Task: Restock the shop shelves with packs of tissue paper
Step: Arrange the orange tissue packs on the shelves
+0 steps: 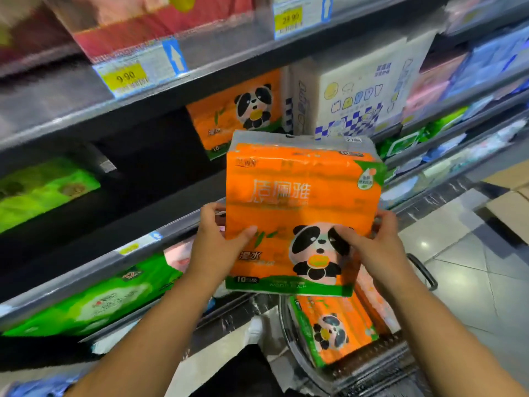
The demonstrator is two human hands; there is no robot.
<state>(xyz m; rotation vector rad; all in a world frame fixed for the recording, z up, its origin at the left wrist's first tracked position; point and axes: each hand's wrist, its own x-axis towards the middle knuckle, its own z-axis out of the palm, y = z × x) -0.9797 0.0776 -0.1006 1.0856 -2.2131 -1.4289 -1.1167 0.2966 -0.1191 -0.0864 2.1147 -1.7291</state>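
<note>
shelves (86, 121): tiered shop racking, stocked with tissue; dark gap on middle tier, left of matching orange stock.
trolley (423, 270): low, right of the legs, holds more orange packs; only handle and rim are clear.
orange panda pack (300, 196): in the air in front of middle tier, above trolley, upright, face to camera.
shelf pack (243, 110): same print, stands on middle tier beside white pack (357, 90).
spare pack (335, 330): lies in trolley.
left hand (217, 242): grasping pack's lower left edge, thumb on front face.
right hand (378, 242): grasping lower right edge, thumb over the panda.
fingers (210, 209): wrapped round the pack's sides, mostly hidden behind it.
handling, judged: light, bulky, soft; glossy film likely slippery, dents if squeezed.
hold, judged: two hands on opposite side edges, low down; support the base when sliding it into the gap.
</note>
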